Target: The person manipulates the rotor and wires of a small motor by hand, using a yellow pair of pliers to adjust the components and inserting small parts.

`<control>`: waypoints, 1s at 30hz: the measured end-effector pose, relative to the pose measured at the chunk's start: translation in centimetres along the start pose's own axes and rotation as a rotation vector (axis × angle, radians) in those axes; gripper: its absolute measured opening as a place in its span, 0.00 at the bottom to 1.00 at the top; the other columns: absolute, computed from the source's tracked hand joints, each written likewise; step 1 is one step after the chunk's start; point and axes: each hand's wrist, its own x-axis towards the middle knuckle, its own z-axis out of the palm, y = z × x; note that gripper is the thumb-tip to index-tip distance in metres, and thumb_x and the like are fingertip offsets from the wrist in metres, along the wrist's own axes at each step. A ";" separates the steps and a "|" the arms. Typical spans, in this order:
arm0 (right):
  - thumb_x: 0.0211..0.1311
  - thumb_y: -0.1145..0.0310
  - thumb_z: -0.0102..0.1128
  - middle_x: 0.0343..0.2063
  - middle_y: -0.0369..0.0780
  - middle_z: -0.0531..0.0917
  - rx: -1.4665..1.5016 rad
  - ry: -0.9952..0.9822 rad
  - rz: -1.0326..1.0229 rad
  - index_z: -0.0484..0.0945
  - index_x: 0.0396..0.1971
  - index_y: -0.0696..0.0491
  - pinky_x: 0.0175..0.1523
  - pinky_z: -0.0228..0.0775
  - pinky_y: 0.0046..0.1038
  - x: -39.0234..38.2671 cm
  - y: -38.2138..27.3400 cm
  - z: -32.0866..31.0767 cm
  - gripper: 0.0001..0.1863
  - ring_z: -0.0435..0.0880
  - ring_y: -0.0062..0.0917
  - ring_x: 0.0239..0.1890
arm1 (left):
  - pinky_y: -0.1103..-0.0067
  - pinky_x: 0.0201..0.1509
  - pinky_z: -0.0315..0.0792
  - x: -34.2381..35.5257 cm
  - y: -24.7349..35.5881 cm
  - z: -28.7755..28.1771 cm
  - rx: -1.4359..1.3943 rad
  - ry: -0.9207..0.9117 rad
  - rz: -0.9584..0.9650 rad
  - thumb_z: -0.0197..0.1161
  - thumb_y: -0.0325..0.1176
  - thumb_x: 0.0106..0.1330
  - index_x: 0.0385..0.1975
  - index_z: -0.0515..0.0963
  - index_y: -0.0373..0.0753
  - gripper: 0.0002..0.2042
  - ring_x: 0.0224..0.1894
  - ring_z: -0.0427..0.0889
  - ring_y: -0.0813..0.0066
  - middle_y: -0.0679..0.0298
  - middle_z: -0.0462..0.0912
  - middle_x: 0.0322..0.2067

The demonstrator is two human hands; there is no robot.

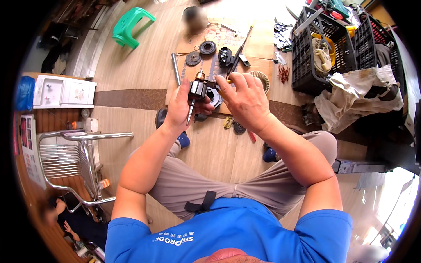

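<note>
My left hand (179, 107) is closed around a motor armature (198, 90). Its copper-coloured commutator end points away from me, and its bare steel shaft points back toward me. Just to the right, my right hand (248, 100) has its fingers curled, with thumb and forefinger pinched near the armature. A small yellow bit shows by those fingertips, but the rest of whatever they grip is hidden. Below and behind the armature, a grey metal motor housing part (215, 97) is partly covered by my left fingers. A ring-shaped part (262, 81) lies beyond my right hand.
Cardboard (258, 41) on the floor bears a black ring (207, 47), a round disc (193, 58), a metal tube (176, 69) and a black motor part (226, 57). Black crates (322, 52) and a pale cloth (351, 98) stand right. A green stool (131, 27) and metal chair (70, 160) are left.
</note>
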 end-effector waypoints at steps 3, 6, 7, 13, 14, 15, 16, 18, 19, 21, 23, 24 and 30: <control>0.55 0.69 0.53 0.42 0.40 0.72 -0.008 0.062 0.010 0.72 0.56 0.49 0.46 0.63 0.32 -0.1 0.0 0.0 0.25 0.72 0.31 0.43 | 0.73 0.31 0.82 0.0 0.0 0.3 0.043 -0.027 0.017 0.43 0.61 0.71 0.42 0.73 0.35 0.30 0.28 0.85 0.68 0.57 0.81 0.29; 0.54 0.69 0.53 0.42 0.40 0.72 -0.025 0.049 0.010 0.72 0.56 0.50 0.46 0.64 0.32 0.0 -0.1 -0.3 0.25 0.72 0.31 0.43 | 0.73 0.32 0.82 -0.2 0.0 0.8 0.032 -0.025 0.021 0.44 0.62 0.70 0.44 0.72 0.35 0.30 0.29 0.85 0.68 0.57 0.81 0.29; 0.54 0.69 0.53 0.42 0.40 0.72 -0.027 0.056 -0.001 0.72 0.56 0.50 0.45 0.63 0.32 0.1 -0.1 -0.3 0.25 0.72 0.31 0.43 | 0.73 0.32 0.82 -0.4 0.2 1.0 0.035 -0.024 0.015 0.45 0.62 0.69 0.45 0.71 0.35 0.30 0.29 0.85 0.68 0.58 0.80 0.30; 0.54 0.68 0.53 0.43 0.40 0.72 -0.051 0.048 -0.009 0.72 0.56 0.50 0.44 0.63 0.31 0.0 -0.1 -0.6 0.26 0.72 0.31 0.43 | 0.73 0.35 0.83 -0.5 0.4 1.3 0.024 -0.067 0.036 0.46 0.62 0.69 0.46 0.70 0.35 0.30 0.31 0.85 0.67 0.57 0.80 0.32; 0.54 0.68 0.53 0.43 0.40 0.72 -0.054 0.048 -0.013 0.72 0.56 0.50 0.44 0.63 0.31 0.0 -0.1 -0.6 0.26 0.72 0.31 0.43 | 0.73 0.35 0.83 -0.5 0.3 1.3 0.021 -0.068 0.040 0.46 0.62 0.69 0.46 0.70 0.35 0.30 0.31 0.85 0.67 0.57 0.80 0.32; 0.54 0.69 0.53 0.44 0.40 0.72 -0.065 0.060 -0.020 0.72 0.56 0.50 0.44 0.62 0.32 0.0 -0.1 -0.5 0.26 0.72 0.31 0.43 | 0.72 0.35 0.83 -0.6 0.2 1.3 0.045 -0.057 0.050 0.46 0.62 0.69 0.47 0.70 0.36 0.30 0.31 0.86 0.66 0.56 0.81 0.32; 0.54 0.69 0.53 0.44 0.40 0.73 -0.075 0.071 -0.026 0.71 0.57 0.50 0.44 0.62 0.32 0.0 -0.1 -0.5 0.26 0.72 0.31 0.43 | 0.72 0.34 0.83 -0.6 0.1 1.3 0.069 -0.045 0.059 0.45 0.63 0.69 0.49 0.69 0.37 0.30 0.31 0.86 0.64 0.56 0.82 0.32; 0.54 0.69 0.53 0.44 0.40 0.72 -0.078 0.068 -0.030 0.71 0.57 0.50 0.44 0.62 0.32 0.1 -0.2 -0.5 0.26 0.72 0.31 0.43 | 0.71 0.34 0.83 -0.7 0.1 1.3 0.070 -0.048 0.059 0.46 0.63 0.68 0.49 0.69 0.38 0.30 0.31 0.86 0.64 0.56 0.82 0.32; 0.54 0.68 0.53 0.44 0.40 0.72 -0.078 0.065 -0.029 0.71 0.57 0.50 0.45 0.62 0.32 0.1 -0.2 -0.6 0.26 0.72 0.31 0.43 | 0.70 0.35 0.83 -0.8 0.1 1.3 0.074 -0.051 0.056 0.46 0.63 0.68 0.49 0.69 0.38 0.30 0.32 0.86 0.64 0.55 0.81 0.32; 0.54 0.68 0.53 0.44 0.40 0.72 -0.082 0.073 -0.038 0.71 0.57 0.50 0.45 0.62 0.32 0.1 -0.2 -0.5 0.26 0.71 0.30 0.43 | 0.71 0.36 0.83 -1.0 0.3 1.4 0.046 -0.070 0.051 0.46 0.63 0.68 0.49 0.69 0.36 0.31 0.32 0.86 0.65 0.56 0.81 0.33; 0.54 0.68 0.53 0.44 0.40 0.72 -0.086 0.080 -0.045 0.71 0.57 0.50 0.45 0.62 0.32 0.0 -0.3 -0.5 0.26 0.71 0.30 0.43 | 0.71 0.37 0.83 -1.2 0.4 1.5 0.018 -0.091 0.046 0.47 0.62 0.68 0.49 0.70 0.35 0.31 0.33 0.86 0.66 0.57 0.81 0.33; 0.54 0.68 0.53 0.45 0.40 0.72 -0.092 0.093 -0.044 0.71 0.57 0.50 0.45 0.62 0.31 0.0 -0.4 -0.4 0.26 0.71 0.30 0.44 | 0.71 0.38 0.83 -1.2 0.4 1.5 -0.011 -0.110 0.044 0.47 0.62 0.67 0.49 0.70 0.35 0.31 0.33 0.86 0.66 0.57 0.81 0.33; 0.54 0.67 0.53 0.46 0.40 0.72 -0.132 0.123 -0.056 0.71 0.59 0.50 0.46 0.61 0.31 -0.1 -0.7 -0.5 0.28 0.72 0.31 0.45 | 0.69 0.39 0.82 -1.5 0.5 1.3 -0.116 -0.150 0.013 0.50 0.63 0.66 0.49 0.71 0.36 0.32 0.34 0.86 0.64 0.57 0.82 0.34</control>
